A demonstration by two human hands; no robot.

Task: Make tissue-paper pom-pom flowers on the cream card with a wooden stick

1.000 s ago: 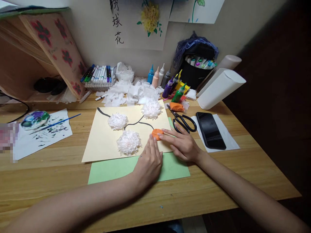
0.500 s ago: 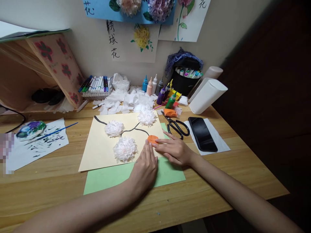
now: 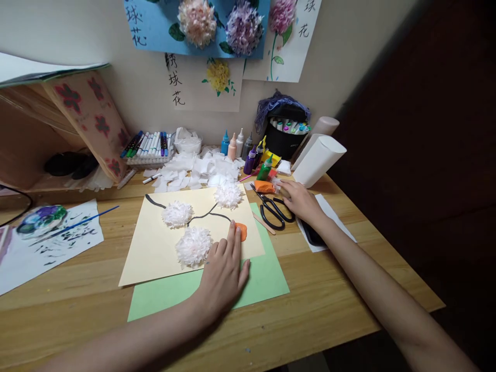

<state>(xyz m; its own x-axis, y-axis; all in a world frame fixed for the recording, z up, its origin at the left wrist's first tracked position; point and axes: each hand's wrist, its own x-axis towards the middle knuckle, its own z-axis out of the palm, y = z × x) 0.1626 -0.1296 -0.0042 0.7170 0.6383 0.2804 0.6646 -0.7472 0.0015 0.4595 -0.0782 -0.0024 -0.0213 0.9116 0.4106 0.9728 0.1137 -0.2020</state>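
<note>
Orange clay (image 3: 242, 232), smooth, flat and rounded, is seen toward the right of a cream sheet (image 3: 155, 248), its left edge overlapped by fingers. Everything is carried by a worktop (image 3: 310, 320) of pale, streaked wood. Beneath the matte cream sheet, a green sheet (image 3: 263, 281) is partly covered. Behind, thin, torn-looking white scraps (image 3: 201, 170) are heaped loosely. The left hand (image 3: 225, 266) is laid palm down with long fingers extended, the clay touched but not grasped. The right hand (image 3: 304, 204) is stretched beyond the black-handled scissors (image 3: 267, 199), fingers slightly bent near an orange packet (image 3: 264, 187); whether anything is gripped cannot be told. By the hand and forearm, a glossy dark phone (image 3: 313, 236) is mostly hidden. Three fringed, ball-like white flowers (image 3: 194, 247) are arranged along a dark curving line (image 3: 154, 201). Across the green sheet's edge, a slim flat stick (image 3: 264, 223) is laid.
</note>
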